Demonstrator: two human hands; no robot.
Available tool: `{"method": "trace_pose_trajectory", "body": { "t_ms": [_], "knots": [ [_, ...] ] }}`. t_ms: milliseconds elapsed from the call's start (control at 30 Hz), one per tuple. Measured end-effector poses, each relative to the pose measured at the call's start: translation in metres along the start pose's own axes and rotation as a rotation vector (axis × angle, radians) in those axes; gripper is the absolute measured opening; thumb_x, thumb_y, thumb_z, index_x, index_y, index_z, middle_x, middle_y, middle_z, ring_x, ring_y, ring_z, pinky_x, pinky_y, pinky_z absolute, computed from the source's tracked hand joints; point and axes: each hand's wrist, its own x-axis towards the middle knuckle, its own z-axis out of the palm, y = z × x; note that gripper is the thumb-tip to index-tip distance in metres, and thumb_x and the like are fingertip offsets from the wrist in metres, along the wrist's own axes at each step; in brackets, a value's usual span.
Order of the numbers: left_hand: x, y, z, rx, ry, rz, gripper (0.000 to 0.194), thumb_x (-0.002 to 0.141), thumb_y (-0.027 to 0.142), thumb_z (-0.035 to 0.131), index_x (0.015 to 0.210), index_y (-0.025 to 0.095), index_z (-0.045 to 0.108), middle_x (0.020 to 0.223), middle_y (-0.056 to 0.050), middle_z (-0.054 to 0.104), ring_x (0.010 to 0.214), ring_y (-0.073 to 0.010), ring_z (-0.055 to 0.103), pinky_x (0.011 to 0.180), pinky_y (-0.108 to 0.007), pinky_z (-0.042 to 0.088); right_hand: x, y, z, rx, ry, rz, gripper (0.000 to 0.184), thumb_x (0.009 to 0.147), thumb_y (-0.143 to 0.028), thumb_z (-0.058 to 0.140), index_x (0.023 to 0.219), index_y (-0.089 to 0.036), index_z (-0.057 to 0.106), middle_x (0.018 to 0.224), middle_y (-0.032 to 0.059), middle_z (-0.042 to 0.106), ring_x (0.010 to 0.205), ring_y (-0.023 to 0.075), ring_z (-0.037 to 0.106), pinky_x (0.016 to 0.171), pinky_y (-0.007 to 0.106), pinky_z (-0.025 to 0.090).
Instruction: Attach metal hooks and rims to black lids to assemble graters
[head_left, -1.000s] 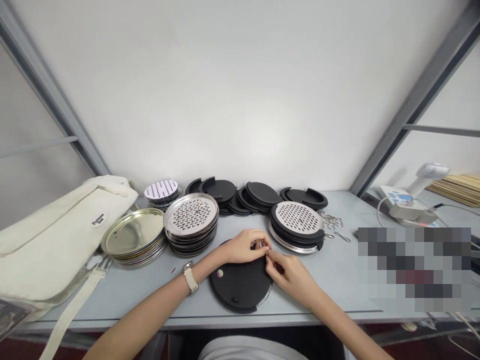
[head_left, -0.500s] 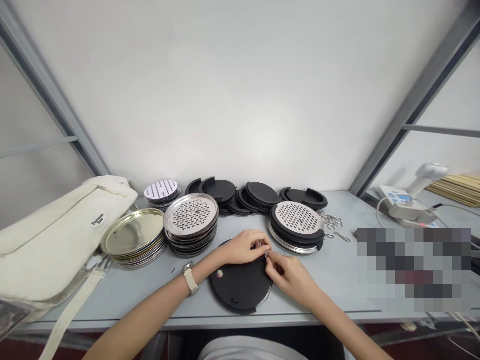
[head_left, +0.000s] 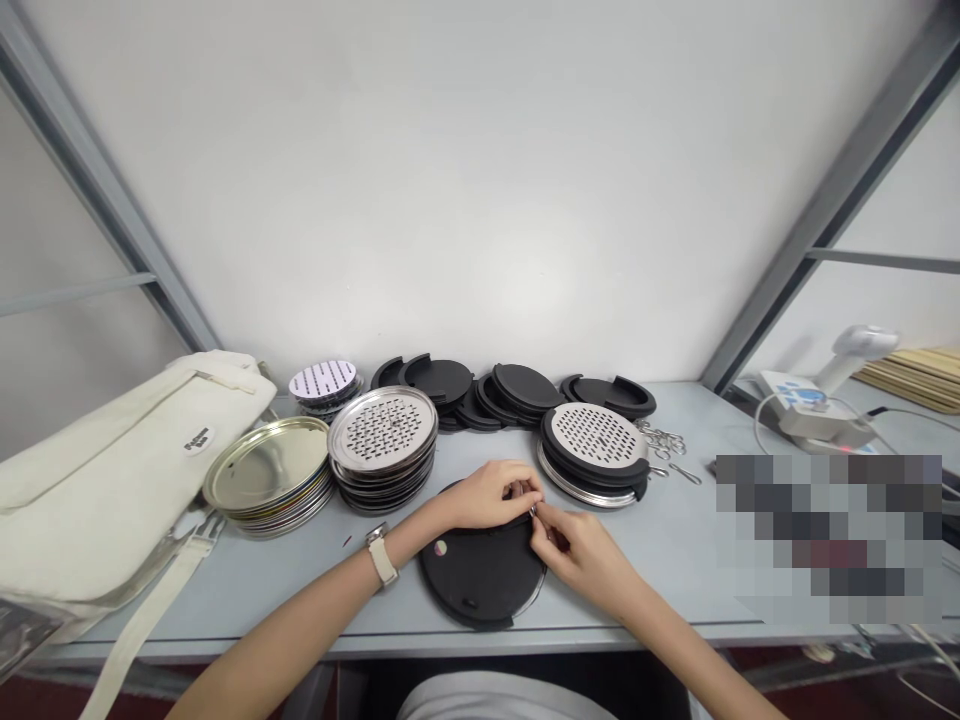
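Note:
A round black disc (head_left: 484, 575) lies flat at the table's front edge, with a small coloured sticker and a thin silver edge at its right side. At its far right rim, both hands meet over a small shiny metal piece (head_left: 534, 508), mostly covered by fingertips. My left hand (head_left: 495, 497) arches over the disc's far edge, closed, thumb and finger pinching at the piece. From the right, my right hand (head_left: 576, 548) is closed on the same piece, its knuckles beside the rim. The piece's exact shape is hidden.
Stacked perforated silver discs (head_left: 382, 430) and gold lids (head_left: 268, 470) stand left, beside a cream bag (head_left: 127, 460). Black discs (head_left: 525, 388) line the wall. A perforated disc in a black ring (head_left: 596, 437) sits right, near loose metal clips (head_left: 664, 440). A scanner (head_left: 855, 350) stands far right.

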Motion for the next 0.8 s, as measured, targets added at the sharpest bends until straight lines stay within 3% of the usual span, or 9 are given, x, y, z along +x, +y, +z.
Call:
{"method": "trace_pose_trajectory", "body": {
  "t_ms": [567, 800],
  "knots": [
    [0.0012, -0.0019, 0.0020, 0.054, -0.043, -0.005, 0.009, 0.083, 0.012, 0.055, 0.084, 0.014, 0.064, 0.078, 0.001, 0.059, 0.068, -0.0096, 0.051, 0.065, -0.019, 0.042, 0.0006, 0.0033, 0.0020, -0.020, 0.012, 0.024, 0.029, 0.088, -0.025, 0.040, 0.061, -0.021, 0.033, 0.052, -0.0061, 0.034, 0.047, 0.0091, 0.031, 0.052, 0.024, 0.023],
    [0.0007, -0.0014, 0.0025, 0.089, -0.026, 0.022, 0.010, 0.088, 0.017, 0.053, 0.083, 0.015, 0.062, 0.078, 0.000, 0.058, 0.068, -0.0102, 0.052, 0.065, -0.019, 0.042, 0.0008, 0.0021, 0.0020, -0.007, 0.010, 0.012, 0.028, 0.088, -0.024, 0.040, 0.062, -0.021, 0.032, 0.052, -0.0062, 0.035, 0.047, 0.0091, 0.033, 0.052, 0.024, 0.024]
  ]
}}
